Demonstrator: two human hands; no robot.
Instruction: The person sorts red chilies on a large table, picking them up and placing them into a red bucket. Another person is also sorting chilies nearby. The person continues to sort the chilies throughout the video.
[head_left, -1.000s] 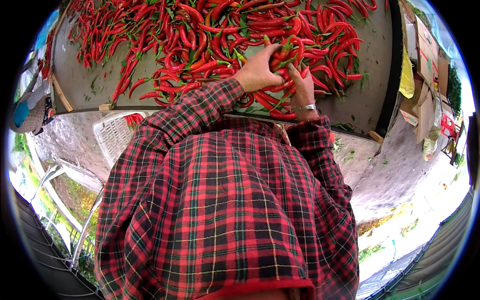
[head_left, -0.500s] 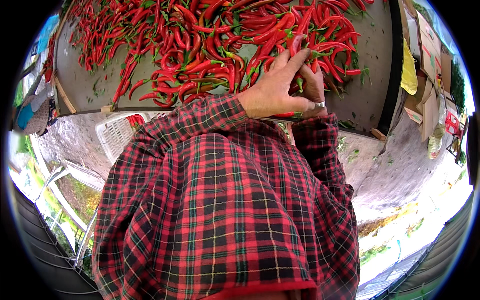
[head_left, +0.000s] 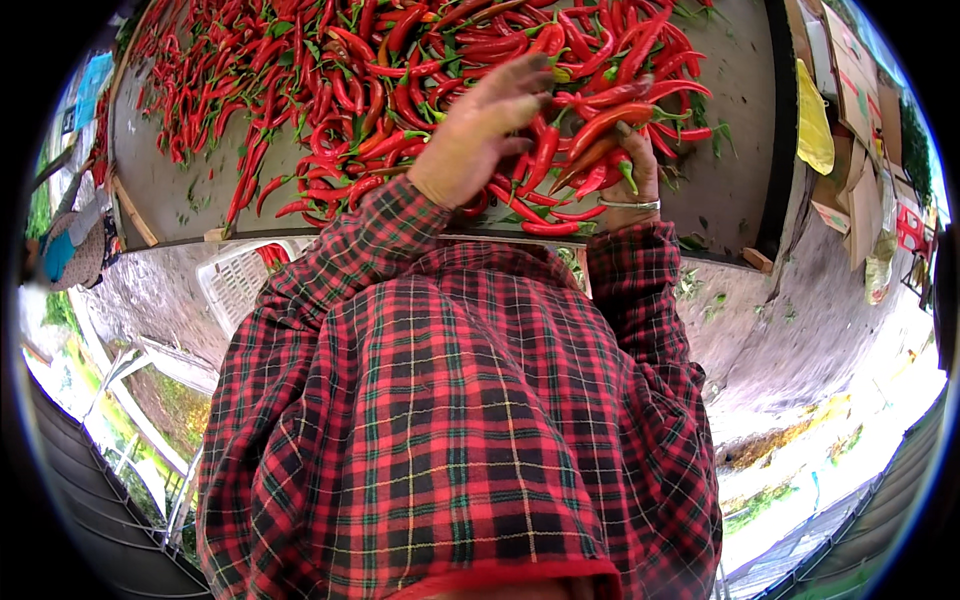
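Note:
Red chili peppers [head_left: 345, 90] with green stems lie in a thick layer on a grey table [head_left: 735, 180]. Over the pile, my left hand [head_left: 482, 130] is open, its slightly blurred fingers apart and pointing right, with nothing seen in them. To its right, at the table's near edge, my right hand [head_left: 640, 170] is closed on a bunch of red chili peppers [head_left: 600, 130]. Its thumb shows beside the stems, while its other fingers are mostly hidden behind the peppers. A bracelet [head_left: 630, 205] circles that wrist.
Below the table's near edge at left stands a white plastic basket [head_left: 228, 285] with some red peppers in it. A yellow bag [head_left: 815, 120] hangs by cardboard boxes [head_left: 850, 85] at the right. Wooden pieces [head_left: 757, 260] edge the table. Another person's patterned sleeve [head_left: 80, 250] shows at far left.
My left hand has moved left, away from my right hand, and its fingers have spread. The bunch of peppers in my right hand now shows uncovered.

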